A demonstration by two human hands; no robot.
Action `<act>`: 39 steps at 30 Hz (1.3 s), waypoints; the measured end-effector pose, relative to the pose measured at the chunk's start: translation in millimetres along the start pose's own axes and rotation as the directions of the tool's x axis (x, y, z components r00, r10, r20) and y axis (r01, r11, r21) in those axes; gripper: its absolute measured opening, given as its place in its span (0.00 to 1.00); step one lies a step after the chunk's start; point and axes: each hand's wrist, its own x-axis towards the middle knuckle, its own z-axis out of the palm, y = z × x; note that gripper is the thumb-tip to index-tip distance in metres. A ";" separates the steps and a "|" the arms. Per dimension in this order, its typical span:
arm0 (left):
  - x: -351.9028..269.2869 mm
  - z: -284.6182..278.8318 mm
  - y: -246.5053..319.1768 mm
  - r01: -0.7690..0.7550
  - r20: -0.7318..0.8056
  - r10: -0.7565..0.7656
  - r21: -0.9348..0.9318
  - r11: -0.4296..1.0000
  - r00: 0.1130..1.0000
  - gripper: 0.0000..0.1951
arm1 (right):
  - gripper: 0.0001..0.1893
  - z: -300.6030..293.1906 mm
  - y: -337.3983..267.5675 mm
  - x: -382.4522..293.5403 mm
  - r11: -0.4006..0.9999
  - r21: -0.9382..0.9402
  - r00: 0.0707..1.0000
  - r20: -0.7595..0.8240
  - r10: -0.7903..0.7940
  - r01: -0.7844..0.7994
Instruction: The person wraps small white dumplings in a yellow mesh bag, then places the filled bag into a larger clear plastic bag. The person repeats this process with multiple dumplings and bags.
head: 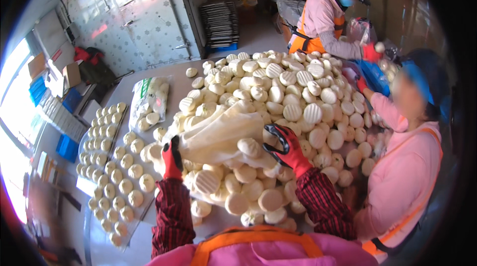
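Note:
A thin off-white cloth [220,133] lies rumpled over the front of a large heap of pale stuffed buns [290,96]. The fingers of my left hand [173,158], in a red glove with a black palm, close on the cloth's left edge. My right hand [287,149], gloved the same way, is at the right end of the cloth with thumb and fingers spread apart. Between the hands, a pleated bun [249,147] rests on the cloth. Several buns show ridged flat undersides, others pleated tops.
Trays [136,215] with rows of buns stand at the left. Behind them lies a clear bag of buns [149,102]. One co-worker [404,161] is close on my right; another [320,24] holds a bun at the far side. Stacked trays [220,24] stand beyond the table.

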 end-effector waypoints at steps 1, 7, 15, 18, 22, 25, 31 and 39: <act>-4.0 -2.9 0.0 -0.132 -0.098 0.138 0.067 0.989 0.986 0.34 | 0.31 5.4 -8.0 5.1 1.000 0.013 1.000 0.008 -0.020 0.020; -102.3 53.6 97.9 -0.730 0.457 0.579 0.527 0.436 0.675 0.40 | 0.39 35.5 -35.1 17.0 0.975 -0.195 0.973 0.223 -0.058 0.103; -95.2 93.3 62.1 -0.875 0.877 0.097 0.477 -0.080 0.470 0.49 | 0.35 23.8 16.5 5.6 0.903 0.279 0.864 0.474 0.167 -0.327; -80.2 87.8 65.1 -0.926 0.910 0.221 0.373 -0.062 0.352 0.47 | 0.38 24.6 -2.2 27.7 0.966 0.070 0.826 0.537 0.174 -0.249; -53.9 96.3 54.2 -0.931 0.917 0.299 0.324 -0.167 0.265 0.41 | 0.39 76.5 -6.9 40.8 0.991 -0.123 0.894 0.447 0.011 0.049; -44.9 106.6 45.9 -0.887 0.889 0.305 0.413 -0.207 0.342 0.37 | 0.35 77.1 -18.9 47.9 0.973 -0.204 0.807 0.590 0.034 0.108; -36.0 138.2 48.8 -0.869 0.849 0.430 0.435 -0.236 0.308 0.13 | 0.23 64.0 -31.0 49.5 0.926 -0.252 0.783 0.618 -0.070 0.282; -10.0 141.0 90.2 -0.887 0.779 0.573 0.424 -0.184 0.253 0.06 | 0.19 56.2 -14.3 59.0 0.960 -0.215 0.889 0.453 -0.067 0.182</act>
